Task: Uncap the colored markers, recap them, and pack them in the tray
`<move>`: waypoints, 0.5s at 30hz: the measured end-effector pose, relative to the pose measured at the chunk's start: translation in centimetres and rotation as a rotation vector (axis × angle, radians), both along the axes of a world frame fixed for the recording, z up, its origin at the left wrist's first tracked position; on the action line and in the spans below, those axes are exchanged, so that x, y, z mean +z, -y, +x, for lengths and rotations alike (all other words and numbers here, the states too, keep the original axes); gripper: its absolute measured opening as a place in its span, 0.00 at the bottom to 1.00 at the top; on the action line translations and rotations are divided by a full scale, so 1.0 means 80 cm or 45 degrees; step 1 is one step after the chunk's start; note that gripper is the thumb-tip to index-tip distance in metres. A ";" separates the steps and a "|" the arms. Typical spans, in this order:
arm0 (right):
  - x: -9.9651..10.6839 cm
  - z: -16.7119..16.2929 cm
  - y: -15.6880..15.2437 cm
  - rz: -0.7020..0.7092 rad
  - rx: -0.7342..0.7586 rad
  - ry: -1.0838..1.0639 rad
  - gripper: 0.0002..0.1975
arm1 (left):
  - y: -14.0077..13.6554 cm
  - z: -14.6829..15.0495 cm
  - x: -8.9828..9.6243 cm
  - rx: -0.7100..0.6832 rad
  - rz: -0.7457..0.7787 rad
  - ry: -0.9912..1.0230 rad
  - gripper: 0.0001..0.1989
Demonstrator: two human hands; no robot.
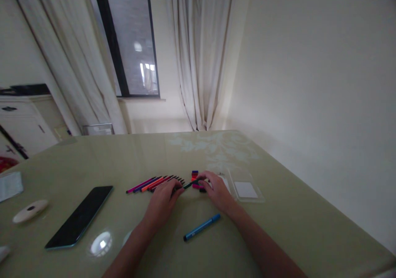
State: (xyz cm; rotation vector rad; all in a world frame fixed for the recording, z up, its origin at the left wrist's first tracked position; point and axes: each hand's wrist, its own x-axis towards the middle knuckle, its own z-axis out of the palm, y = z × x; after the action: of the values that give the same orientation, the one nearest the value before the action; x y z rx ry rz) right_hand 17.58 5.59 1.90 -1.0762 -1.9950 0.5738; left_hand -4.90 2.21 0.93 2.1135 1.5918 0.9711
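A dark green marker (188,185) spans the gap between my hands. My left hand (163,197) pinches its near-left end, and the fingers of my right hand (215,189) are closed on its other end. Whether that end is a cap, I cannot tell. Left of and behind my left hand lies a slanted row of several uncapped markers (145,185), purple, orange, red and dark, partly hidden by the hand. Several coloured caps (194,175) stand grouped beside my right fingertips. Closer to me, between my forearms, a blue marker (201,227) lies with its cap on.
An open clear plastic case (259,194) with a white card lies right of my right hand. A dark-screened tablet or phone (82,216), a pale oval object (30,211) and a folded paper or cloth (10,186) are at the left. The table (293,220) meets a wall on the right.
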 end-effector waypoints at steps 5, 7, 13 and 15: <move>-0.002 -0.002 0.002 -0.065 0.052 -0.113 0.10 | 0.000 0.006 -0.003 -0.087 -0.055 0.149 0.10; -0.003 -0.001 0.002 -0.113 0.050 -0.174 0.09 | 0.000 0.010 -0.002 -0.105 -0.090 0.231 0.11; -0.006 -0.003 0.004 -0.209 0.073 -0.240 0.07 | -0.002 0.009 -0.003 -0.073 -0.093 0.335 0.11; -0.005 -0.004 0.004 -0.238 0.082 -0.228 0.08 | -0.001 0.008 -0.002 -0.084 -0.102 0.323 0.11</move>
State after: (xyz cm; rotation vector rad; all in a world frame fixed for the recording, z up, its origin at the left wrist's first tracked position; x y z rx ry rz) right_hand 17.29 5.29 1.53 -1.0345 -1.8527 0.8744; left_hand -4.29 2.29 0.80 1.8911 1.4042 1.0854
